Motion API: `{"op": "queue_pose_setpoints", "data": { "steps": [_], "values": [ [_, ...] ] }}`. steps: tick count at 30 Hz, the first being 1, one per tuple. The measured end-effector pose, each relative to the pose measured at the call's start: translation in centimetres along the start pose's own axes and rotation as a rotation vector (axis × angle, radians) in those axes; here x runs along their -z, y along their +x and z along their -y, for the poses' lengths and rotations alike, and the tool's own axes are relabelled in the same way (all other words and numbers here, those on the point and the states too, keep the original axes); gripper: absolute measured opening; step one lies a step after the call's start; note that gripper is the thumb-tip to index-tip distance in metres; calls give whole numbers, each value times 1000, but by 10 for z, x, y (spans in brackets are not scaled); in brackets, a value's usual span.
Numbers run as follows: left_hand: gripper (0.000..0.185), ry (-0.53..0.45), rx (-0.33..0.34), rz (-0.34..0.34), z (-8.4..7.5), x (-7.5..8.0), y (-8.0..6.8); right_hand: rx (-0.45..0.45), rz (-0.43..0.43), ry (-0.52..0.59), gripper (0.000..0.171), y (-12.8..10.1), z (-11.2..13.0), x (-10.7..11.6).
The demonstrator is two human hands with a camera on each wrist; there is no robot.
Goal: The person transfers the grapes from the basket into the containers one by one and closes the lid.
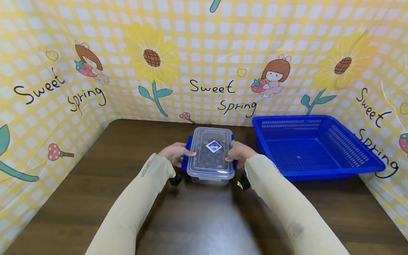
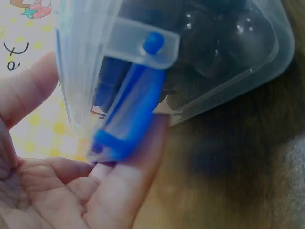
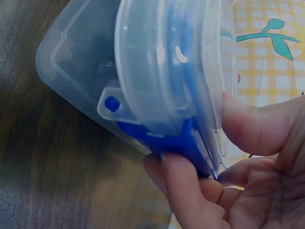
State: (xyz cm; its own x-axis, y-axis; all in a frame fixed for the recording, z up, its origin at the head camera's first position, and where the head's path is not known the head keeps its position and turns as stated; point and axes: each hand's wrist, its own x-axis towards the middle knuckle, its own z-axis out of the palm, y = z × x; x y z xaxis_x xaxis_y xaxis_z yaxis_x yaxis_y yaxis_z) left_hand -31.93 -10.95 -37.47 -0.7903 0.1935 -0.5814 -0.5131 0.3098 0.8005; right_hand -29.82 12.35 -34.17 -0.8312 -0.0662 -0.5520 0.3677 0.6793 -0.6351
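Note:
A clear lidded food storage container [image 1: 208,164] with blue side latches and a diamond-shaped label stands at the middle of the table. Dark, round things show dimly through its plastic. My left hand [image 1: 176,153] grips its left side, thumb over the lid edge and fingers against the left blue latch [image 2: 131,112]. On the opposite side my right hand [image 1: 241,153] holds it the same way, its thumb on the lid [image 3: 209,57] and fingertips at the right blue latch [image 3: 176,145]. Part of each hand's fingers is hidden beneath the latches in the head view.
To the right sits a blue plastic basket [image 1: 331,173] with slotted walls, close to the right forearm. A dark wooden table [image 1: 197,219] carries both. Yellow checked cloth [image 1: 204,56] with printed flowers and lettering encloses the back and sides.

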Motion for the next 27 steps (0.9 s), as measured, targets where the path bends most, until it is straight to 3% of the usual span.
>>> {"op": "queue_pose_setpoints", "data": {
  "steps": [8,12,27],
  "values": [
    [74,22,3,-8,-4,-2,-2,-49,-5,-40,76,19,1,-3],
    [70,68,-22,-25,-11,-4,-5,-44,-4,2,75,26,3,-1],
    [59,237,-66,-31,-13,-18,-11,-8,-3,17,74,4,-3,-2]
  ]
}}
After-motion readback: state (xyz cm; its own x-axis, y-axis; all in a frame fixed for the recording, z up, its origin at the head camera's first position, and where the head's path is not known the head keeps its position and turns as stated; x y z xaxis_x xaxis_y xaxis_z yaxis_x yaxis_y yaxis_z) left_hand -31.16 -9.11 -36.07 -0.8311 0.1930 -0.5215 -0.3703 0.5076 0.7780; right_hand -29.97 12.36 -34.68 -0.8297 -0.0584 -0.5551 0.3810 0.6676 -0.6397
